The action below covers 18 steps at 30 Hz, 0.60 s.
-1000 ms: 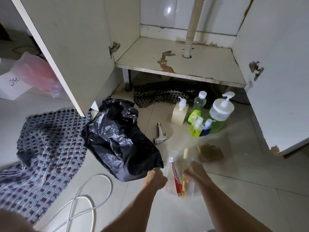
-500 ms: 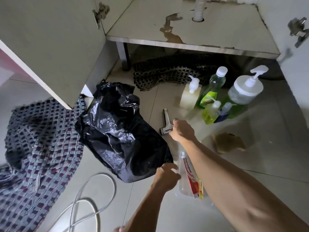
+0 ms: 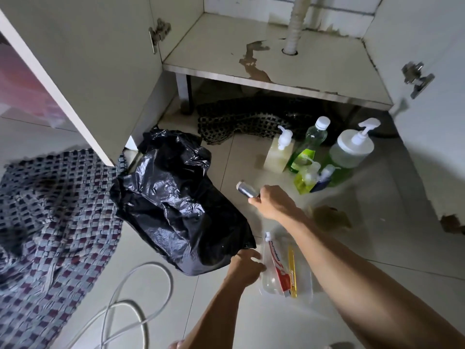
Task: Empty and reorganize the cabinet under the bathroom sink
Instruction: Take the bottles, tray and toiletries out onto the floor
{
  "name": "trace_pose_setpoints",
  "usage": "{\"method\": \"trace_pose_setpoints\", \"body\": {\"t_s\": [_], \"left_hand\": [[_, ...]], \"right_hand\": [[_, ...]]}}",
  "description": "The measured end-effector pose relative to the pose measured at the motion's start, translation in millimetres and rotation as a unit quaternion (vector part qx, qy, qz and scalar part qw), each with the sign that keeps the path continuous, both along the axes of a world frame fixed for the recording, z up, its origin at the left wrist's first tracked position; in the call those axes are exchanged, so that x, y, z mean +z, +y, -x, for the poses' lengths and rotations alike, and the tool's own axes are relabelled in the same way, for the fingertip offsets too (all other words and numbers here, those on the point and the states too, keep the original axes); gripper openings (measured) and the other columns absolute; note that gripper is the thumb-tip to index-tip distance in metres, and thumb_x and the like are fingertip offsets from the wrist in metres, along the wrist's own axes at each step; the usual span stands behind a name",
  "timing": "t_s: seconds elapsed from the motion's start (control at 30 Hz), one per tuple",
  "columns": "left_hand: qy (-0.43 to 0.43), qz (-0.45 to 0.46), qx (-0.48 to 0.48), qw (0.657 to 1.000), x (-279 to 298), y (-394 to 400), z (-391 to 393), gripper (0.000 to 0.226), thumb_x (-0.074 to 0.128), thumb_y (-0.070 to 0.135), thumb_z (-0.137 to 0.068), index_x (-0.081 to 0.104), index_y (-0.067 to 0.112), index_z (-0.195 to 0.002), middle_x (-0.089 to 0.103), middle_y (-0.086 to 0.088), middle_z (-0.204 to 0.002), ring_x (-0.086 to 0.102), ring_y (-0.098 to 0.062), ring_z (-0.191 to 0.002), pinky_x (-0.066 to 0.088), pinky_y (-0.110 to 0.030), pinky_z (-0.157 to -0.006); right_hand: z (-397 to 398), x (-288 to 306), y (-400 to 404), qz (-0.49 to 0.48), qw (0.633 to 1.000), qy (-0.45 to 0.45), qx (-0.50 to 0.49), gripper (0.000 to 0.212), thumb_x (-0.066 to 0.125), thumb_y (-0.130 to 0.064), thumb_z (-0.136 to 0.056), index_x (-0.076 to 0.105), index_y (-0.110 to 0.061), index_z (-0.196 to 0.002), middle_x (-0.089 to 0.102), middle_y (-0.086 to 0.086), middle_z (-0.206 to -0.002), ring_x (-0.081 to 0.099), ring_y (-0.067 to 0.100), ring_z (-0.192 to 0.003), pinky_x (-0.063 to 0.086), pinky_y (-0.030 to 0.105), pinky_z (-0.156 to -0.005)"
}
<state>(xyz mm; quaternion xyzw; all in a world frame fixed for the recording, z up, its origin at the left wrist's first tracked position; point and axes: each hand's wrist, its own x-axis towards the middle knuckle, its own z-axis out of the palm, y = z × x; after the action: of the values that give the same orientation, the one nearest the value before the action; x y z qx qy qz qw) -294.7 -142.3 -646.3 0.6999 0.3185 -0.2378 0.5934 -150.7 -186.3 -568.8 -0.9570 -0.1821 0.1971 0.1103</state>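
The open cabinet [image 3: 314, 61] stands bare, with a stained shelf and a drain hose [image 3: 297, 21]. My right hand [image 3: 273, 201] grips a chrome metal fitting [image 3: 245, 188] lifted off the tiled floor. My left hand [image 3: 245, 267] holds the edge of a clear plastic bag [image 3: 304, 278] with a toothpaste tube [image 3: 278, 268] and a yellow toothbrush [image 3: 292, 270] inside. Several bottles stand on the floor in front of the cabinet: a cream pump bottle [image 3: 279, 153], a green bottle [image 3: 308, 147], a large green pump jar [image 3: 351, 149] and two small bottles [image 3: 314, 177].
A crumpled black bin bag [image 3: 173, 197] lies left of my hands. A checked cloth [image 3: 52, 217] and a white hose [image 3: 125, 306] lie at the lower left. A black mesh mat [image 3: 241, 119] sits under the cabinet. A brown sponge [image 3: 329, 217] lies right. Both cabinet doors [image 3: 83, 66] hang open.
My right hand left the clear bag, reached forward to the metal fitting on the floor and picked it up. My left hand kept hold of the bag.
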Motion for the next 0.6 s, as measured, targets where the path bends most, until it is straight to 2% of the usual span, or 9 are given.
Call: {"method": "trace_pose_setpoints", "body": {"t_s": [0.07,0.13,0.23,0.3,0.37,0.47,0.53,0.6], "left_hand": [[-0.007,-0.003,0.004,1.0,3.6,0.4,3.7,0.027,0.068,0.011,-0.083,0.066,0.011,-0.11,0.066,-0.009,-0.087,0.06,-0.014,-0.062,0.042,-0.016,-0.046],[-0.009,-0.002,0.008,1.0,6.5,0.5,8.2,0.025,0.066,0.01,-0.085,0.066,0.01,-0.11,0.066,-0.009,-0.085,0.06,-0.013,-0.058,0.042,-0.016,-0.043],[0.001,0.004,0.029,1.0,13.7,-2.8,15.8,0.023,0.064,0.007,-0.085,0.064,0.01,-0.108,0.064,-0.007,-0.079,0.057,-0.011,-0.051,0.041,-0.018,-0.04],[0.009,0.008,0.047,0.999,19.8,-8.6,16.8,0.019,0.063,0.005,-0.084,0.063,0.011,-0.101,0.062,-0.008,-0.076,0.054,-0.013,-0.048,0.039,-0.021,-0.041],[0.015,-0.009,0.039,0.999,25.6,-15.0,15.8,0.014,0.06,0.003,-0.085,0.063,0.013,-0.095,0.058,-0.006,-0.068,0.052,-0.016,-0.048,0.039,-0.022,-0.044],[0.023,-0.023,0.046,0.998,31.3,-21.1,16.0,0.017,0.055,0.0,-0.084,0.06,0.01,-0.097,0.054,-0.004,-0.061,0.052,-0.016,-0.048,0.039,-0.019,-0.043],[0.032,-0.02,0.059,0.998,31.8,-22.2,17.4,0.014,0.055,-0.003,-0.083,0.057,0.011,-0.085,0.053,-0.005,-0.061,0.05,-0.016,-0.046,0.038,-0.019,-0.042],[0.038,-0.022,0.07,0.997,30.9,-23.8,18.1,0.018,0.057,-0.003,-0.082,0.056,0.015,-0.079,0.055,-0.006,-0.066,0.05,-0.015,-0.048,0.039,-0.019,-0.041]], "right_hand": [[3.0,34.0,-14.8,-0.047,0.999,-0.003,-0.024,0.047,0.047,-0.046,-0.092,0.043,-0.01,-0.061,0.05,0.006,-0.062,0.054,0.026,-0.064,0.029,0.024,-0.043],[6.6,65.5,-32.5,-0.088,0.995,0.011,-0.039,0.051,0.044,-0.044,-0.094,0.038,-0.014,-0.055,0.039,0.0,-0.05,0.044,0.019,-0.047,0.029,0.023,-0.038],[13.3,87.9,-56.1,-0.096,0.991,0.072,-0.064,0.046,0.045,-0.047,-0.092,0.043,-0.017,-0.058,0.039,-0.001,-0.051,0.036,0.015,-0.043,0.032,0.026,-0.051],[19.2,80.8,-64.9,-0.028,0.993,0.098,-0.059,0.046,0.046,-0.051,-0.089,0.048,-0.016,-0.059,0.042,-0.001,-0.049,0.037,0.017,-0.042,0.035,0.026,-0.054],[29.5,59.8,-69.9,0.018,0.988,0.14,-0.058,0.044,0.045,-0.05,-0.088,0.051,-0.015,-0.062,0.048,-0.001,-0.053,0.038,0.016,-0.045,0.033,0.025,-0.05],[53.0,14.9,-77.4,0.024,0.977,0.199,-0.077,0.038,0.041,-0.047,-0.088,0.049,-0.018,-0.064,0.048,-0.002,-0.059,0.039,0.015,-0.048,0.031,0.023,-0.049],[69.9,-9.2,-84.0,0.026,0.977,0.199,-0.074,0.042,0.038,-0.046,-0.091,0.047,-0.019,-0.06,0.045,-0.001,-0.059,0.044,0.016,-0.053,0.032,0.024,-0.05],[82.6,-25.4,-93.1,0.003,0.974,0.209,-0.086,0.047,0.034,-0.056,-0.094,0.053,-0.022,-0.069,0.045,-0.005,-0.062,0.042,0.009,-0.053,0.031,0.021,-0.05]]}}
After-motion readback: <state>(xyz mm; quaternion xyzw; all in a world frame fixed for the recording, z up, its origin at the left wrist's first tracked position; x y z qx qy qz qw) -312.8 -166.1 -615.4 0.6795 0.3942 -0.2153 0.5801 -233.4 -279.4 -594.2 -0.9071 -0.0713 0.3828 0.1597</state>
